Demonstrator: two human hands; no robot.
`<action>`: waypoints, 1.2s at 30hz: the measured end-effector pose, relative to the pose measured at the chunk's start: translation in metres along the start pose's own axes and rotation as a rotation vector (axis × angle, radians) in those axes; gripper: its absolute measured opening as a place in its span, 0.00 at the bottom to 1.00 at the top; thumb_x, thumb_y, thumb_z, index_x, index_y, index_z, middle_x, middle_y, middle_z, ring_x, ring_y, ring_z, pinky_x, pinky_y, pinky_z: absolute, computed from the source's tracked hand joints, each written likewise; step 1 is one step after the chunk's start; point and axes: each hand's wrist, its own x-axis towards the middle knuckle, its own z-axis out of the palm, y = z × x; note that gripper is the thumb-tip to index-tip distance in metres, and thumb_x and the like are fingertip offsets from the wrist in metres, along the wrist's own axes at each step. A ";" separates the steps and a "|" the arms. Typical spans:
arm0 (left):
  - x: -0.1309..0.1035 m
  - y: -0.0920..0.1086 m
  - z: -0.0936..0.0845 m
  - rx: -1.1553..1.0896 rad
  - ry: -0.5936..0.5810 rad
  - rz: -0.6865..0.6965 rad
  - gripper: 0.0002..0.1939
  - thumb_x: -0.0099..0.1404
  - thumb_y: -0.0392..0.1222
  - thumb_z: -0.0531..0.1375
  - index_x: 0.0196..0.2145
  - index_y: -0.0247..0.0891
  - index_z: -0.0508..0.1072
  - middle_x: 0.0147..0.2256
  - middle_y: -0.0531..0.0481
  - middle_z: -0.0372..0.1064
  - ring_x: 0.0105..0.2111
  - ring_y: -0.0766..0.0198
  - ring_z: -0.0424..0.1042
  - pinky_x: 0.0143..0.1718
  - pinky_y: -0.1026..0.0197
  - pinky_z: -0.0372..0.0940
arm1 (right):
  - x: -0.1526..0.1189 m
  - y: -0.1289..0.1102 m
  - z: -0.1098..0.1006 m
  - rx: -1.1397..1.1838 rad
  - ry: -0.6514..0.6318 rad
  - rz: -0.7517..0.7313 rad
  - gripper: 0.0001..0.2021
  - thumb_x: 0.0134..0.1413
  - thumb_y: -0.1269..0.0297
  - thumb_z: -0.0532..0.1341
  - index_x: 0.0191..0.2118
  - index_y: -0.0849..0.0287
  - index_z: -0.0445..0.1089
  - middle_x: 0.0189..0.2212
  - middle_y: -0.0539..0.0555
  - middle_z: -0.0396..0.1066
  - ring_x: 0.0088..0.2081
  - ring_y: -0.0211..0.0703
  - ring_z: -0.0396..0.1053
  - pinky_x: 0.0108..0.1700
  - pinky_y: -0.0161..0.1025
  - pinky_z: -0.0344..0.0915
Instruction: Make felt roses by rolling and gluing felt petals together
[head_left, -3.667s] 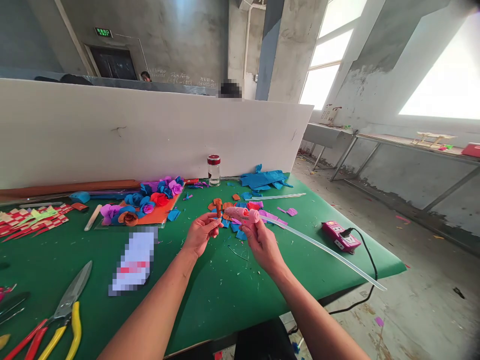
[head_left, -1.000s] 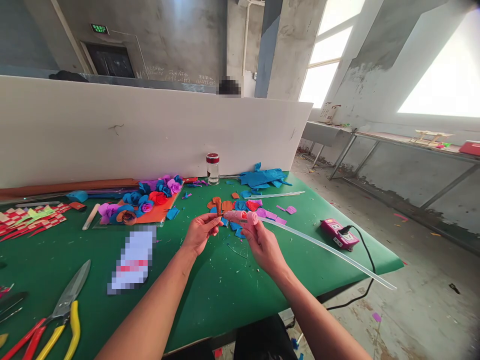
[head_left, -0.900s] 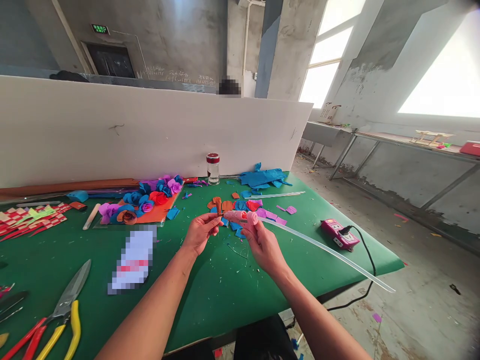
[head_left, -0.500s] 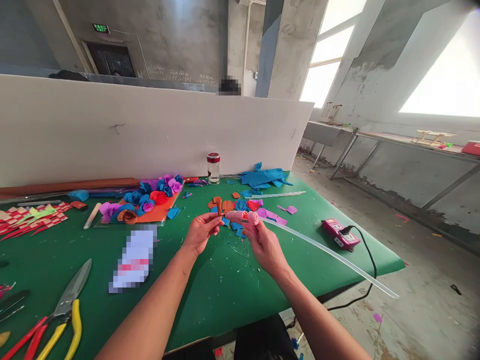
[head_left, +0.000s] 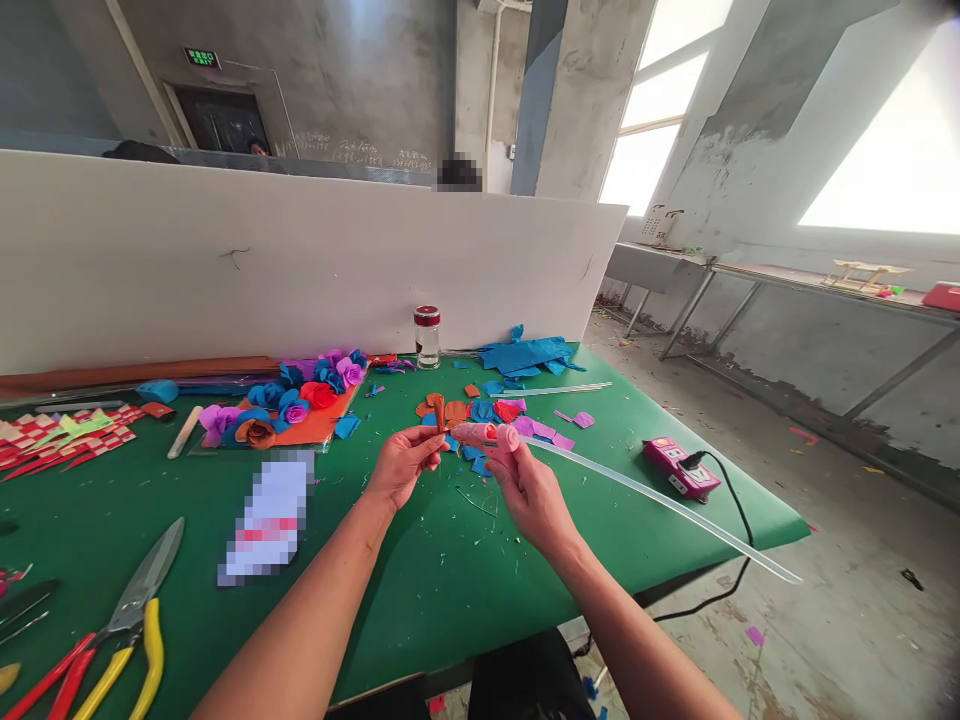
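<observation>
Two things are held above the green counter: a rolled brown paper piece and a pink glue gun. The left hand has a narrow grip, pinching the paper roll near its lower end so that it stands roughly upright; the right hand has its grip around the glue gun, nozzle aimed at the roll's lower end, though whether they touch is too small to tell. A long clear glue stick slants out from the back of the gun, past the counter's edge. Just beyond the hands lie cut purple pieces and blue sheets, with a red-lidded jar near the white board. Paper flowers sit to the left, large shears nearer the person, and a magenta power block to the right.
</observation>
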 end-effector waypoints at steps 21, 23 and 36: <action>-0.003 0.002 0.002 0.019 -0.004 -0.020 0.17 0.44 0.44 0.73 0.31 0.33 0.80 0.25 0.47 0.74 0.20 0.72 0.64 0.21 0.66 0.56 | 0.006 -0.006 -0.005 0.030 0.037 0.021 0.16 0.64 0.60 0.51 0.55 0.57 0.62 0.39 0.56 0.78 0.38 0.48 0.76 0.37 0.38 0.68; -0.002 0.001 0.001 0.022 -0.011 -0.016 0.16 0.45 0.43 0.73 0.32 0.33 0.80 0.25 0.47 0.74 0.20 0.71 0.64 0.22 0.66 0.56 | 0.006 -0.006 -0.004 0.032 0.035 0.019 0.16 0.64 0.61 0.51 0.55 0.56 0.62 0.38 0.56 0.78 0.37 0.48 0.76 0.37 0.38 0.68; -0.001 -0.001 -0.001 0.039 -0.020 -0.004 0.17 0.46 0.44 0.73 0.33 0.34 0.80 0.26 0.47 0.74 0.20 0.72 0.63 0.22 0.66 0.56 | 0.003 -0.002 -0.002 0.023 0.029 0.013 0.17 0.64 0.60 0.50 0.56 0.56 0.62 0.37 0.56 0.77 0.34 0.47 0.75 0.33 0.37 0.66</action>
